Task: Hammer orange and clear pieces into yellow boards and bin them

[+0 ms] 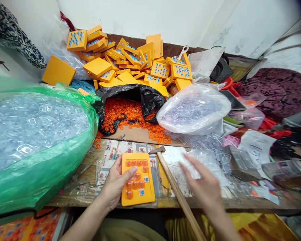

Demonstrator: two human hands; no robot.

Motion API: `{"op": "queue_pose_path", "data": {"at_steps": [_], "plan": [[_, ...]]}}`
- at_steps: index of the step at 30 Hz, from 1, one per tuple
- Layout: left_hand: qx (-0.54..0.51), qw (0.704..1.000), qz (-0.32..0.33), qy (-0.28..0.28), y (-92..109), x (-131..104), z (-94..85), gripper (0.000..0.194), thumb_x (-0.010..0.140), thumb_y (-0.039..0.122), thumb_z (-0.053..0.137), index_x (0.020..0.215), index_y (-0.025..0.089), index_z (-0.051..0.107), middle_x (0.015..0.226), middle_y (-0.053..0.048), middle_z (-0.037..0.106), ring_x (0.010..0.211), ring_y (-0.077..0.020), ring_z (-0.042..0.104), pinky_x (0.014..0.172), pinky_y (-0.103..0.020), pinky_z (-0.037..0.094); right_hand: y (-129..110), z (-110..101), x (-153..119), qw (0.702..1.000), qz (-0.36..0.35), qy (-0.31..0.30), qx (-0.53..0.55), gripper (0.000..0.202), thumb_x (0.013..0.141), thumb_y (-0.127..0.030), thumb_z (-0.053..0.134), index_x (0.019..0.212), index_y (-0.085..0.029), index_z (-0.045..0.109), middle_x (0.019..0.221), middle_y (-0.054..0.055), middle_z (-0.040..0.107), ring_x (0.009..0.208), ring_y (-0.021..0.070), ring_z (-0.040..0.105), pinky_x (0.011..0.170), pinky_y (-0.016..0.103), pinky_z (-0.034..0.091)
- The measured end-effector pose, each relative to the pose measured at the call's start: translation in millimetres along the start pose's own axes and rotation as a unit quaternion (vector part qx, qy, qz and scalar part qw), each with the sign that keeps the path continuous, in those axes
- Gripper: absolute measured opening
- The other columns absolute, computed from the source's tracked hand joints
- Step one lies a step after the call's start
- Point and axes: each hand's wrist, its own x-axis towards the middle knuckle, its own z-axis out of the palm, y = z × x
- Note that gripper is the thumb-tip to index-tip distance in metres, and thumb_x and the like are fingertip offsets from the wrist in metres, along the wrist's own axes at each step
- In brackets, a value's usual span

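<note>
My left hand (117, 180) grips a flat yellow board (137, 199) by its left side, thumb on top. Orange round caps (135, 163) sit in rows on the board, and two small blue-and-white spots (141, 192) show between them. My right hand (200, 180) is raised to the right of the board, blurred, with fingers apart and nothing visible between them. A hammer with a wooden handle (175, 187) lies between the board and my right hand, its metal head (157, 150) near the board's top right corner.
A black bag (153, 97) spills loose orange caps (130, 112). Clear pieces fill a green bag (65, 170) at left and a white bag (215, 117) at right. Yellow boards (97, 67) are heaped behind. Clear plastic parts (210, 150) litter the right side.
</note>
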Motion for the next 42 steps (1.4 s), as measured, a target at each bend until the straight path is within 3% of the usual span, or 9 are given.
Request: {"op": "queue_pose_path", "data": {"at_steps": [2, 6, 16, 22, 26, 28, 30, 37, 42], "plan": [[-0.027, 0.999, -0.023, 0.009, 2, -2, -1.6, 0.06, 0.068, 0.022, 0.081, 0.118, 0.017, 0.049, 0.113, -0.013, 0.07, 0.095, -0.0281, 0.071, 0.083, -0.042, 0.058, 38, -11, 34, 0.987, 0.031, 0.051, -0.149, 0.04, 0.09, -0.037, 0.05, 0.121, -0.017, 0.066, 0.119, 0.013, 0.068, 0.108, 0.0299, 0.064, 0.089, 0.045, 0.053], [-0.104, 0.99, -0.09, 0.032, 7, -6, 0.5, 0.051, 0.072, 0.014, 0.074, 0.118, 0.014, 0.052, 0.109, -0.014, 0.072, 0.095, -0.0301, 0.071, 0.085, -0.045, 0.058, 87, -13, 75, 0.978, 0.045, 0.016, -0.203, 0.04, 0.082, -0.03, 0.053, 0.105, -0.002, 0.072, 0.096, 0.026, 0.071, 0.097, 0.0409, 0.064, 0.08, 0.05, 0.049], [-0.206, 0.965, -0.163, -0.016, 5, -15, -2.2, 0.056, 0.08, 0.019, 0.063, 0.133, 0.012, 0.046, 0.113, -0.014, 0.071, 0.104, -0.0328, 0.068, 0.098, -0.052, 0.049, 92, -2, 70, 0.987, 0.045, 0.067, -0.137, 0.039, 0.081, -0.031, 0.048, 0.103, -0.011, 0.073, 0.084, 0.015, 0.069, 0.081, 0.0301, 0.061, 0.073, 0.041, 0.044], [-0.169, 0.975, -0.144, -0.024, -1, -13, -2.6, 0.057, 0.084, 0.017, 0.06, 0.138, 0.012, 0.041, 0.106, -0.014, 0.073, 0.102, -0.0311, 0.068, 0.101, -0.052, 0.046, 43, -5, 62, 0.989, 0.049, 0.139, 0.005, 0.037, 0.087, -0.034, 0.046, 0.107, -0.013, 0.069, 0.093, 0.015, 0.065, 0.084, 0.0264, 0.063, 0.076, 0.042, 0.051], [-0.151, 0.982, -0.109, -0.018, -2, -14, 1.5, 0.053, 0.087, 0.016, 0.061, 0.136, 0.015, 0.043, 0.115, -0.014, 0.07, 0.105, -0.0273, 0.067, 0.102, -0.047, 0.045, -28, -4, 30, 0.986, 0.02, -0.016, 0.163, 0.029, 0.094, -0.036, 0.046, 0.106, -0.019, 0.067, 0.07, 0.002, 0.067, 0.055, 0.0146, 0.065, 0.054, 0.028, 0.056], [-0.133, 0.986, -0.093, -0.023, -2, -14, 3.2, 0.047, 0.088, 0.02, 0.062, 0.132, 0.014, 0.047, 0.117, -0.014, 0.069, 0.106, -0.0262, 0.067, 0.102, -0.043, 0.046, -58, -1, 13, 0.937, 0.017, -0.142, 0.319, 0.025, 0.094, -0.031, 0.049, 0.107, -0.018, 0.066, 0.064, 0.001, 0.066, 0.051, 0.0138, 0.064, 0.049, 0.025, 0.056], [-0.113, 0.99, -0.076, -0.029, -1, -16, 4.5, 0.045, 0.087, 0.024, 0.065, 0.128, 0.014, 0.051, 0.116, -0.013, 0.069, 0.107, -0.0255, 0.066, 0.101, -0.04, 0.047, -78, 4, 0, 0.913, -0.018, -0.172, 0.37, 0.02, 0.093, -0.023, 0.051, 0.103, -0.018, 0.068, 0.072, 0.003, 0.067, 0.054, 0.0132, 0.066, 0.051, 0.024, 0.057], [-0.062, 0.995, -0.027, -0.07, -2, -19, 7.5, 0.042, 0.083, 0.024, 0.07, 0.122, 0.017, 0.055, 0.12, -0.011, 0.066, 0.111, -0.0248, 0.063, 0.097, -0.036, 0.047, -93, 22, -8, 0.934, -0.204, -0.051, 0.288, 0.029, 0.086, 0.0, 0.052, 0.105, -0.017, 0.066, 0.095, 0.009, 0.071, 0.09, 0.0153, 0.069, 0.082, 0.024, 0.057], [-0.042, 0.997, -0.007, -0.068, -3, -21, 9.4, 0.037, 0.082, 0.027, 0.07, 0.116, 0.017, 0.058, 0.119, -0.011, 0.067, 0.107, -0.0245, 0.064, 0.095, -0.035, 0.049, -96, 26, -12, 0.953, -0.173, 0.006, 0.249, 0.022, 0.084, -0.003, 0.058, 0.099, -0.018, 0.066, 0.09, 0.008, 0.064, 0.083, 0.0157, 0.066, 0.074, 0.025, 0.057]]}}
